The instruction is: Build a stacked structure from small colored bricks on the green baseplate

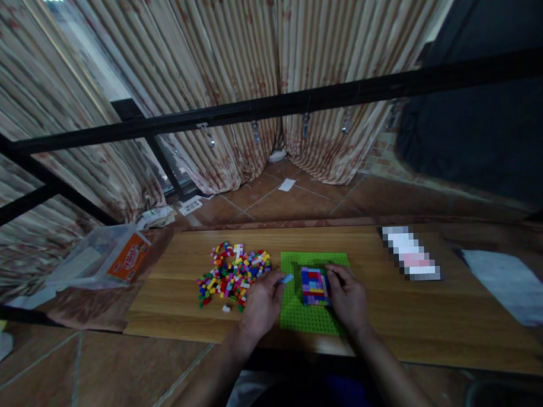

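Observation:
A green baseplate (316,262) lies on a wooden board (176,290). On it stands a block of stacked coloured bricks (313,285). My right hand (348,296) rests against the right side of that block, fingers curled on it. My left hand (262,303) is pinched on a small light-blue brick (286,279), held just left of the block over the plate's left edge. A loose heap of small coloured bricks (233,273) lies left of the plate, close to my left hand.
A clear plastic box with an orange label (106,257) sits at the board's left. A blurred-out flat item (411,253) and a white sheet (506,281) lie to the right. A black metal frame (268,105) crosses above, with curtains behind it.

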Action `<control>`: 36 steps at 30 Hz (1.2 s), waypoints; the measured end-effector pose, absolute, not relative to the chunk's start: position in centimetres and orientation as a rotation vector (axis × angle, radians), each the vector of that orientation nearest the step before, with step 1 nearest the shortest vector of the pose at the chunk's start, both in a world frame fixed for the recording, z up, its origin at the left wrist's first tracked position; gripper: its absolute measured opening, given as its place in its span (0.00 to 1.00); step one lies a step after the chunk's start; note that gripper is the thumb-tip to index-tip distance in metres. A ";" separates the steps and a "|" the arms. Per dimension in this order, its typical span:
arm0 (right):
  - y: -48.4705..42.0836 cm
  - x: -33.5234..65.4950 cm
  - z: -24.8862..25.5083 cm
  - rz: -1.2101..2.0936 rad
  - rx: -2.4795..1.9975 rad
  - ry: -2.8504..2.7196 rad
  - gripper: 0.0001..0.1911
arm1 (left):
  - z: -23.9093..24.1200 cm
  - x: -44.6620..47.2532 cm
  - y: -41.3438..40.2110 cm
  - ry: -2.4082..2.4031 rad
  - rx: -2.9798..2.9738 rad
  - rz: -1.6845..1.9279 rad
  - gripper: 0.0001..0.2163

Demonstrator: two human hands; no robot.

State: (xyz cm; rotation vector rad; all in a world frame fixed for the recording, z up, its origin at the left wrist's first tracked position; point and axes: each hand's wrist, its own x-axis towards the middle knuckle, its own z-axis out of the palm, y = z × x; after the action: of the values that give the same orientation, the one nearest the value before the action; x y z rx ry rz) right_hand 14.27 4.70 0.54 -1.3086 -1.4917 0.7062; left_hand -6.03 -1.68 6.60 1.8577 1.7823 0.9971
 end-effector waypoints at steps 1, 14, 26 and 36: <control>4.7 14.2 0.6 0.708 -1.308 -1.491 0.17 | 6.4 -5.5 -1.5 1.779 1.827 1.001 0.11; 4.8 14.1 0.7 0.714 -1.283 -1.475 0.16 | 7.0 -3.1 -0.1 1.824 1.860 0.921 0.09; 4.8 14.1 0.7 0.713 -1.264 -1.468 0.15 | 6.0 -2.1 0.4 1.915 1.921 0.839 0.06; 4.7 14.1 0.7 0.719 -1.278 -1.469 0.15 | 5.3 -1.6 1.3 1.905 1.819 0.890 0.06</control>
State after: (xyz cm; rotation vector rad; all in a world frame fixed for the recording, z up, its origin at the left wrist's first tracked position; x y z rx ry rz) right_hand 14.06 4.74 0.73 -1.2775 -1.4686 0.7192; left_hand -1.60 1.35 5.28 1.8193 1.9055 0.8902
